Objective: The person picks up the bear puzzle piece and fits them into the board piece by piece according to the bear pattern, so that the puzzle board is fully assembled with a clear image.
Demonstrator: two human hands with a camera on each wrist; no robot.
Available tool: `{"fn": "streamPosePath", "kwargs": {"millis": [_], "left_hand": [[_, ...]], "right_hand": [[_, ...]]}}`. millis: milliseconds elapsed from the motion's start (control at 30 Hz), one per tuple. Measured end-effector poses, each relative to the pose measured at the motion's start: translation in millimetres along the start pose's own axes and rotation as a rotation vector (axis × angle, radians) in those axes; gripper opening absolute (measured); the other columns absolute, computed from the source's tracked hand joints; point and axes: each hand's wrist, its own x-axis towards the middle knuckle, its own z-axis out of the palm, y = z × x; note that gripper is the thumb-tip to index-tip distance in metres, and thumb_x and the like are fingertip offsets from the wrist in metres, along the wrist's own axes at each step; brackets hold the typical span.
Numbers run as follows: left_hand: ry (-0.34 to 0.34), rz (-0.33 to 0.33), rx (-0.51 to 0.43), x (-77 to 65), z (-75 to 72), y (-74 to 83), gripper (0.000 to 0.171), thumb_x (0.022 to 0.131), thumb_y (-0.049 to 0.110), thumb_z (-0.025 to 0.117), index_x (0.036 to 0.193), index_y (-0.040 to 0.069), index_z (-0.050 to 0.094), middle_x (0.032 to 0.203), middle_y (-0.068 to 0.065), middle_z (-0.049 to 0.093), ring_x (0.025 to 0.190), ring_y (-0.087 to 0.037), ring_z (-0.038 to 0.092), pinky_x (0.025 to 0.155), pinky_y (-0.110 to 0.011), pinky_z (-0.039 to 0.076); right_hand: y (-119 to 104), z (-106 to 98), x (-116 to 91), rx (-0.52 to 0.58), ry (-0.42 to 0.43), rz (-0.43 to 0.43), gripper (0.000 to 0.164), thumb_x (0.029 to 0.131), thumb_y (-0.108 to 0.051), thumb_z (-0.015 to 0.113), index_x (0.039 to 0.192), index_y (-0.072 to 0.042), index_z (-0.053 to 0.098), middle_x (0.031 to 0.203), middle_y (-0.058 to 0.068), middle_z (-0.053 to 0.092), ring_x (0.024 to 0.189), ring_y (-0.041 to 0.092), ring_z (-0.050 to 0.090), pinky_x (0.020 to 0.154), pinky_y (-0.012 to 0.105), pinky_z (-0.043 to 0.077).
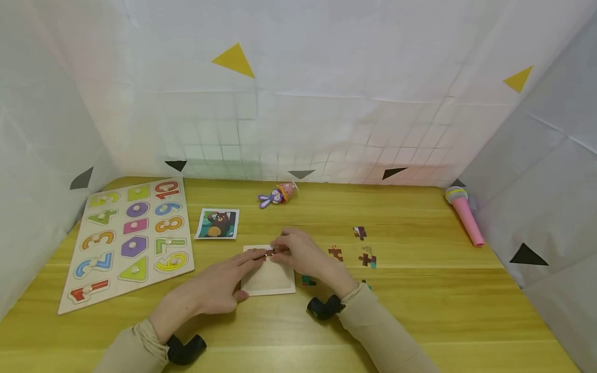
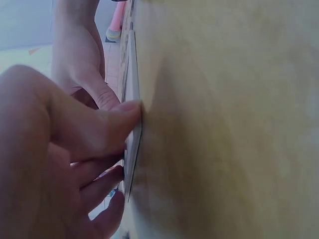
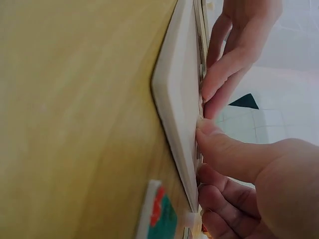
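A shallow pale wooden puzzle tray (image 1: 268, 282) lies flat on the table, with brown puzzle pieces (image 1: 269, 254) along its far edge. My left hand (image 1: 212, 287) holds the tray's left side, its thumb at the near left corner and its fingertips over the far edge. At that same edge, my right hand (image 1: 303, 254) pinches a puzzle piece, mostly hidden by the fingers. In the right wrist view both hands' fingertips nearly meet over the tray (image 3: 174, 94). Loose puzzle pieces (image 1: 336, 253) lie right of the right hand, and one teal piece (image 1: 308, 281) is beside the tray.
A bear picture card (image 1: 216, 224) lies behind the tray to the left. The wooden number-and-shape board (image 1: 112, 259) takes up the table's left. At the back is a purple bunny toy (image 1: 278, 195); a pink toy microphone (image 1: 466, 217) lies far right. White sheeting (image 1: 326, 62) encloses the table.
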Motion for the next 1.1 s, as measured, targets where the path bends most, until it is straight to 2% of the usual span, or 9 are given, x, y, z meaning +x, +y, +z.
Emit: {"fn": "streamPosePath", "kwargs": {"millis": [100,300,467,833,1100], "left_hand": [[-0.017,-0.017,-0.016,-0.2,-1.7,1.1,0.073,0.091,0.020,0.065,0.157,0.012,0.034,0.165,0.000,0.025,0.149,-0.026,0.030,0.114,-0.049,0.038],[-0.008,0.006,-0.001,2.0,-4.5,4.0,0.071,0.093,0.025,0.066,0.155,0.009,0.037,0.163,-0.004,0.030,0.149,-0.033,0.029,0.116,-0.052,0.035],[0.001,0.015,0.018,4.5,-4.4,5.3,0.071,0.092,0.030,0.068,0.153,0.007,0.040,0.162,-0.006,0.031,0.147,-0.031,0.033,0.116,-0.050,0.036],[-0.033,-0.009,-0.015,5.4,-1.0,5.3,0.071,0.094,0.022,0.066,0.156,0.006,0.035,0.166,-0.005,0.024,0.147,-0.029,0.033,0.115,-0.049,0.037],[-0.045,0.002,-0.035,3.4,-1.4,5.6,0.070,0.095,0.018,0.063,0.156,0.006,0.032,0.167,-0.005,0.021,0.149,-0.029,0.030,0.114,-0.050,0.038]], "right_hand": [[0.4,0.1,0.1,0.014,0.003,0.000,0.027,0.092,-0.020,0.073,0.115,-0.004,0.074,0.094,0.006,0.063,0.081,0.015,0.057,0.068,0.023,0.046],[2.2,1.0,0.4,0.026,0.014,-0.007,0.026,0.092,-0.018,0.073,0.114,-0.004,0.075,0.094,0.006,0.063,0.083,0.016,0.059,0.070,0.025,0.049],[2.2,1.0,0.1,0.032,0.002,0.001,0.026,0.092,-0.016,0.073,0.115,-0.004,0.074,0.096,0.006,0.063,0.085,0.016,0.058,0.072,0.027,0.049],[0.1,-1.2,-2.3,0.017,-0.009,-0.004,0.028,0.093,-0.014,0.071,0.119,-0.002,0.072,0.097,0.006,0.061,0.081,0.015,0.052,0.069,0.024,0.044],[0.8,-13.4,-5.6,0.107,-0.060,0.058,0.030,0.098,-0.006,0.063,0.127,0.000,0.066,0.103,0.007,0.065,0.092,0.017,0.062,0.080,0.030,0.054]]}}
